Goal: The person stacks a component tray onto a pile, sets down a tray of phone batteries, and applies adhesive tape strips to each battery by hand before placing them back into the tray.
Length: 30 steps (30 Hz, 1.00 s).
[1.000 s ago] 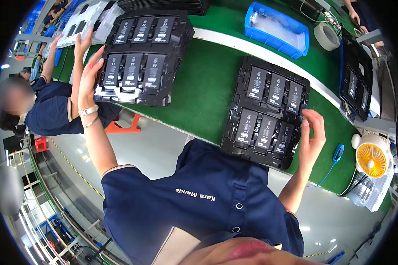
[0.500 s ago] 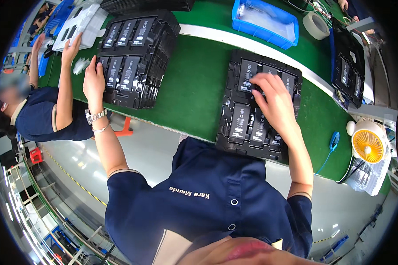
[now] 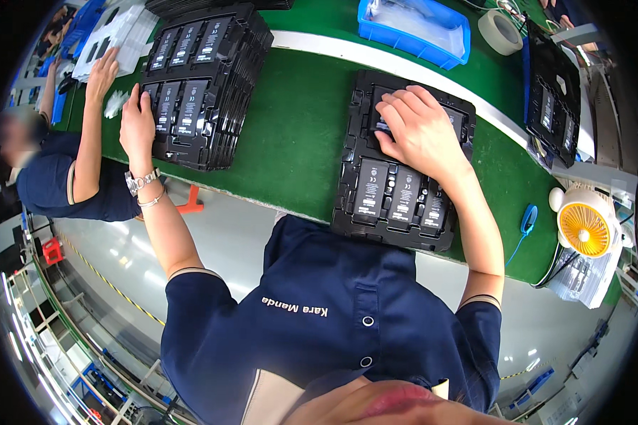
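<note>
The right hand [image 3: 420, 134], fingers bent, covers much of the far row in the right tray [image 3: 344, 188]; whether it grips anything is hidden. The near row of black packs [image 3: 405, 195] lies uncovered just below its wrist. The left hand [image 3: 137, 129], partly open, meets the left tray stack's [image 3: 228, 117] left edge, its hold unclear. Far off, a blue bin [image 3: 411, 47] is cut off.

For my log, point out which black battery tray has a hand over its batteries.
The battery tray right of centre: the right hand covers part of its far row, while the left hand is at the left tray stack.
</note>
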Each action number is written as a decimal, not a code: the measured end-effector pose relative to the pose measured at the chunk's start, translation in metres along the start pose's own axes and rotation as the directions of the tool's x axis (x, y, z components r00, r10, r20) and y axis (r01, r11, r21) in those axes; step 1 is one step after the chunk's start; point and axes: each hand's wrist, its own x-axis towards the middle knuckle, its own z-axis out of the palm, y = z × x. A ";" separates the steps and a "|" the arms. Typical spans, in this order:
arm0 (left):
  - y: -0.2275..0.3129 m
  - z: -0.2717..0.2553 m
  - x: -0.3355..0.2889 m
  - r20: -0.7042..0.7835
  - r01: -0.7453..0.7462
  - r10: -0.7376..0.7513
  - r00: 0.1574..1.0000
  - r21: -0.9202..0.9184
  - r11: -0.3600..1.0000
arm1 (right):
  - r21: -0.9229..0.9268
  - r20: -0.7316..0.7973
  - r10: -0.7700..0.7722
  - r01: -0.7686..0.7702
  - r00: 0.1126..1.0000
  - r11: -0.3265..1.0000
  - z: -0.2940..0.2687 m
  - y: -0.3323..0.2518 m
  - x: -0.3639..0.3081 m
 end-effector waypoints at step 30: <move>-0.010 0.009 0.001 -0.087 -0.123 0.118 0.989 -0.051 0.991 | 0.188 -0.414 0.245 -0.181 0.877 0.965 -0.061 -0.056 -0.053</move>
